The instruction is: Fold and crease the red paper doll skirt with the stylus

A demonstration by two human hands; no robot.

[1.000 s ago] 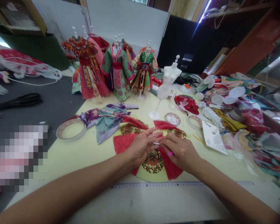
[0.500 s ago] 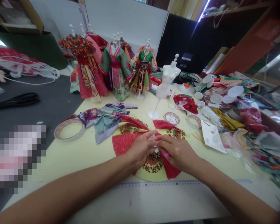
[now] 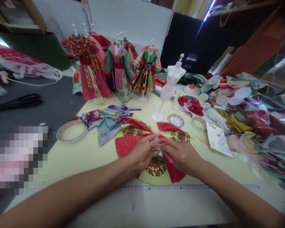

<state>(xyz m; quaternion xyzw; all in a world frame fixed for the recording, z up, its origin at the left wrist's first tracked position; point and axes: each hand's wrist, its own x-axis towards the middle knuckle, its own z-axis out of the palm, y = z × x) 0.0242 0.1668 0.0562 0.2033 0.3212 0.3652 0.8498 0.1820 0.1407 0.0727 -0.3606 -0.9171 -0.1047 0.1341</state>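
Observation:
A round paper skirt piece (image 3: 133, 144) with red and floral wedges lies flat on the pale yellow table (image 3: 85, 158). Both hands meet over its centre. My left hand (image 3: 143, 152) pinches a thin beaded strand (image 3: 156, 138) that rises a little above the fingers. My right hand (image 3: 181, 155) is closed, its fingertips pressed against a small white strip (image 3: 159, 151) between the two hands; a pink fingernail shows beneath. What else the fingers cover is hidden.
A bare white mannequin stand (image 3: 169, 85) rises behind the skirt. Several dressed paper dolls (image 3: 118, 71) stand at the back. Tape rolls (image 3: 72, 131), folded purple paper garments (image 3: 106, 120), a metal ruler (image 3: 161, 189), black scissors (image 3: 16, 103) and heaped scraps (image 3: 247, 117) surround the work.
The hands stay together over the skirt centre with only small finger shifts. The view has wobbled slightly.

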